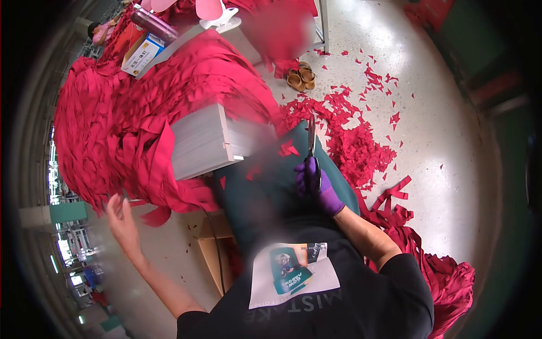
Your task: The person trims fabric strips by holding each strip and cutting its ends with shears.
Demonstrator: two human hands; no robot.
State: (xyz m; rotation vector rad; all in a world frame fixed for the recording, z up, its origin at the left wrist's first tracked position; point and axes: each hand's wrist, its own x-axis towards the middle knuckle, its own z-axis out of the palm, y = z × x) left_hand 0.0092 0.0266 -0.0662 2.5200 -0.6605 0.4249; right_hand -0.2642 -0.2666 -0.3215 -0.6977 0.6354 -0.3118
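Note:
My right hand point(311, 179), in a purple glove, is closed around the handles of the scissors point(311, 135) over my right thigh; the blades point away from me. My bare left hand point(122, 221) is raised at the left, fingers apart, with nothing visible in it. It is nearest to the lower edge of a large heap of red fabric strips point(197, 73). Between that heap and my lap is a grey board point(197, 141). Small red scraps point(289, 148) lie on my dark green trousers point(259, 192).
Red cuttings point(361, 150) cover the floor beside my right leg, near brown sandals point(301, 77). More red strips point(440, 282) are heaped at the lower right. A cardboard box point(212, 254) stands below the table. A small box point(141, 55) and a bottle point(153, 24) are at the upper left.

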